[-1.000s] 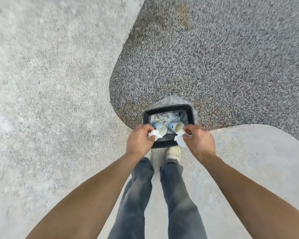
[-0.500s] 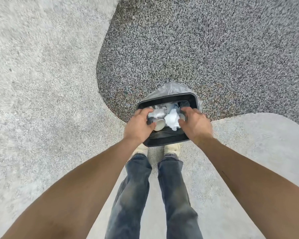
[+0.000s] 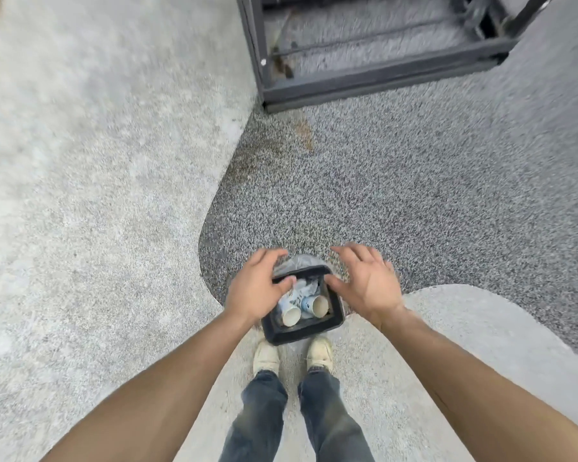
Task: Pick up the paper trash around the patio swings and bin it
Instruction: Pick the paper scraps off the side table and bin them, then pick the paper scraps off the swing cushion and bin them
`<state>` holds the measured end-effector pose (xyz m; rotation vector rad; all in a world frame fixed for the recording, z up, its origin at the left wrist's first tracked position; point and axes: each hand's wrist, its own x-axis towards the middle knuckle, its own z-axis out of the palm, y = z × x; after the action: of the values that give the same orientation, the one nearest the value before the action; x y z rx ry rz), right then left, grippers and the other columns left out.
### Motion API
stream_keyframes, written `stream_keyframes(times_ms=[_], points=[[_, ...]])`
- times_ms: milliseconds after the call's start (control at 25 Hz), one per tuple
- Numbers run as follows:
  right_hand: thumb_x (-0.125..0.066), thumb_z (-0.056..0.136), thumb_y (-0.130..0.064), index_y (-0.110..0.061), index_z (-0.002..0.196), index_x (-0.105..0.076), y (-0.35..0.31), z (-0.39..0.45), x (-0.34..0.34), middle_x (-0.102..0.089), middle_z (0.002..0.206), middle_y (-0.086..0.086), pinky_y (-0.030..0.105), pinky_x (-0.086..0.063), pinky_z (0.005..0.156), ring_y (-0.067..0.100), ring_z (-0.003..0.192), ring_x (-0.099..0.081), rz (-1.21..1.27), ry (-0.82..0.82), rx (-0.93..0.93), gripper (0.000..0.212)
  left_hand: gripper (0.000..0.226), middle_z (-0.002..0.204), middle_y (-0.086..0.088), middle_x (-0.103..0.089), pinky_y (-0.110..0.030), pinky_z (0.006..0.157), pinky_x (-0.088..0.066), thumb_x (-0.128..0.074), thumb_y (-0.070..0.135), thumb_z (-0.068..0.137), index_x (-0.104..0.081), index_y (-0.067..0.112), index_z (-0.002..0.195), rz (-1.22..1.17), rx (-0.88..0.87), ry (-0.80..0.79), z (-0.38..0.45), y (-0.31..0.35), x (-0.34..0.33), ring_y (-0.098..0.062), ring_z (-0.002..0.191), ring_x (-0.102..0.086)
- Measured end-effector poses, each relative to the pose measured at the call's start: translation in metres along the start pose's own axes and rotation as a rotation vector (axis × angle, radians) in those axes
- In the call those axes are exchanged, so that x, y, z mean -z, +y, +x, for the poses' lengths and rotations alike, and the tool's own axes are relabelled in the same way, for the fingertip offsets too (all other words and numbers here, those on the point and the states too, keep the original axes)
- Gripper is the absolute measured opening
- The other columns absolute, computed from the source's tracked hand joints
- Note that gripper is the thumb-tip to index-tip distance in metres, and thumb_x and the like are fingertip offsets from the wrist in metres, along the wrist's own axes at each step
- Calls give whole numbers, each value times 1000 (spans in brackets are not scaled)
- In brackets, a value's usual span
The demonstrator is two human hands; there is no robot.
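Crumpled paper trash (image 3: pixel 306 288) lay inside small black bin (image 3: pixel 301 330), at far end, behind two paper cups (image 3: pixel 306 310) on their sides, mouths toward near side. Bin stood on ground just beyond pale shoes (image 3: pixel 294 356), straddling curved border of light concrete (image 3: pixel 97 211) and dark speckled paving (image 3: pixel 397 195). Clear liner (image 3: pixel 296 261) bunched at far rim. Left hand (image 3: pixel 257 288) over left rim, fingers loosely spread, holding nothing. Right hand (image 3: pixel 367 283) over right rim, fingers splayed wide, holding nothing. Dark metal frame (image 3: pixel 364 85) far right, well apart from bin.
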<state>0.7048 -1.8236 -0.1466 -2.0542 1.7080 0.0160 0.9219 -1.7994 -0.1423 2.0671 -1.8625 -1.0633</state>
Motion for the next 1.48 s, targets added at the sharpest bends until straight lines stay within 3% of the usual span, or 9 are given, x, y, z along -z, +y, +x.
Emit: stream_keyframes(times_ms=[40, 120, 200, 280, 520, 720, 1080, 1360, 1480], points=[[-53, 84, -58, -34, 138, -36, -3, -8, 28, -44, 141, -5, 50, -35, 104, 19, 131, -36, -9, 34, 19, 61, 60, 139, 12, -44, -26, 76, -53, -65, 43, 86, -40, 35, 140, 20, -43, 19, -7, 20, 21, -9, 83, -61], [-49, 84, -62, -36, 138, -34, -7, -26, 84, -42, 145, -4, 52, -34, 105, 21, 136, -32, -37, 117, 39, 62, 68, 144, 14, -38, -33, 85, -53, -64, 47, 85, -32, 38, 144, 55, -125, 55, -21, 61, 61, -14, 88, -62], [-42, 82, -69, -39, 138, -34, -10, -46, 139, -41, 146, -3, 52, -32, 106, 23, 139, -29, -72, 200, 26, 65, 71, 150, 14, -31, -43, 103, -44, -62, 53, 85, -27, 39, 146, 102, -211, 92, -32, 101, 99, -17, 114, -56], [-36, 79, -75, -42, 138, -34, -12, -64, 185, -40, 147, -2, 51, -30, 107, 24, 141, -26, -108, 280, 8, 68, 75, 156, 13, -23, -46, 114, -27, -58, 59, 84, -24, 40, 148, 147, -288, 113, -40, 131, 129, -12, 135, -35], [-30, 76, -81, -43, 142, -29, -22, -140, 262, -34, 153, -3, 50, -24, 112, 25, 145, -18, -195, 476, -167, 76, 86, 162, 9, -9, -46, 120, -1, -36, 83, 76, -18, 42, 150, 348, -613, 147, -58, 196, 183, -12, 148, -6], [-20, 74, -86, -47, 146, -19, -27, -222, 276, -24, 157, -6, 50, -19, 114, 25, 146, -11, -232, 557, -395, 82, 93, 161, 8, -17, -44, 120, 4, -25, 93, 69, -21, 44, 148, 371, -849, 129, -68, 236, 187, -13, 148, -5], [-31, 76, -82, -47, 145, -24, -25, -432, 248, -23, 157, -7, 48, -18, 115, 21, 146, -10, -204, 682, -918, 78, 90, 157, 9, -25, -42, 119, -1, -24, 92, 71, -24, 43, 147, 360, -1369, -52, -157, 355, 90, -14, 147, -13], [-26, 77, -83, -46, 146, -22, -48, -632, 188, -20, 158, -8, 45, -17, 115, 20, 146, -10, -159, 738, -1316, 78, 90, 156, 10, -28, -41, 120, -1, -23, 92, 71, -25, 43, 146, 329, -1746, -266, -317, 422, -25, -12, 147, -13], [-23, 77, -84, -48, 145, -19, -69, -737, 146, -19, 158, -9, 45, -17, 115, 19, 146, -8, -135, 749, -1499, 77, 87, 155, 9, -30, -41, 119, -3, -28, 89, 73, -30, 40, 145, 296, -1892, -377, -424, 436, -75, -12, 146, -16]])
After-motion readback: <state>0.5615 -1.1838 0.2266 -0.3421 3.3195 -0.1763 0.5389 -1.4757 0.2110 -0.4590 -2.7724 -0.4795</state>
